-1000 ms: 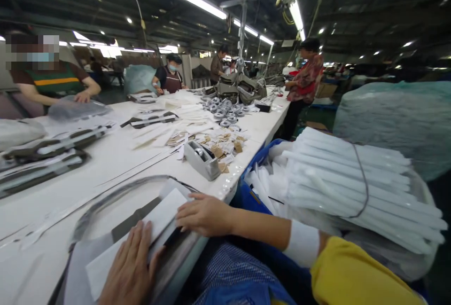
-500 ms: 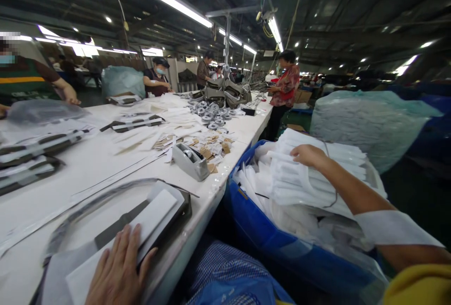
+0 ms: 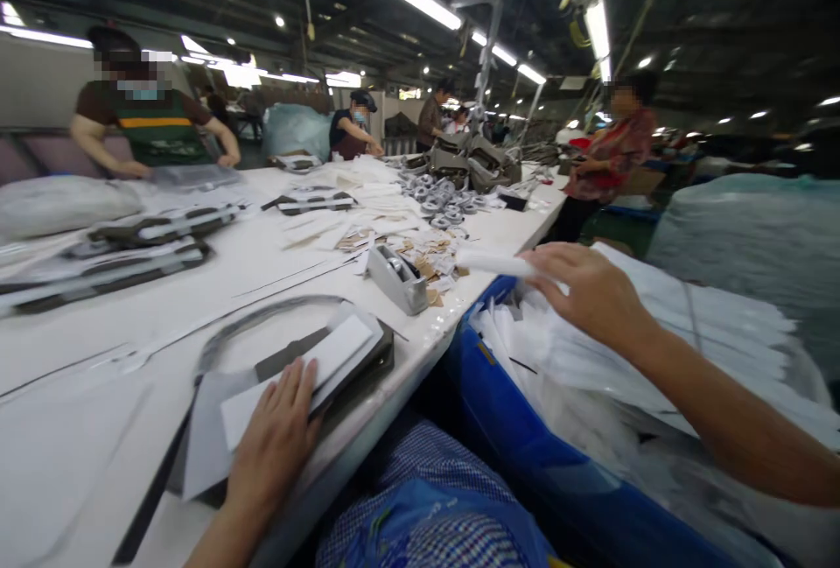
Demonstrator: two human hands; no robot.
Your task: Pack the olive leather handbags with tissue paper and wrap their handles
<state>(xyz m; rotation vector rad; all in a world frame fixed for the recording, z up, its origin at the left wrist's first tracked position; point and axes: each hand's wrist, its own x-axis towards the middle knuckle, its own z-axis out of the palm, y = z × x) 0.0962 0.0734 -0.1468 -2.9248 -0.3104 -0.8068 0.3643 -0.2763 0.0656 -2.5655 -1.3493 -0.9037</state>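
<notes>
My left hand lies flat, fingers stretched, on a folded white sheet. That sheet rests on a dark olive bag near the table's front edge, its grey-wrapped strap looping behind. Above the near rim of the blue bin, my right hand pinches a thin roll-like piece of white sheet material, blurred by motion. Below and behind that hand, a stack of white folded sheets lies on the bin's contents, with a thin dark cord across it.
A grey tape dispenser stands beyond the bag, near brown and white scraps and several tape rolls. The blue bin stands against the table. Co-workers stand around it; wrapped bags lie left.
My right hand has lifted off the stack and moved toward the table with a white piece in its fingers. My left hand stays on the folded sheet. The view has turned left.
</notes>
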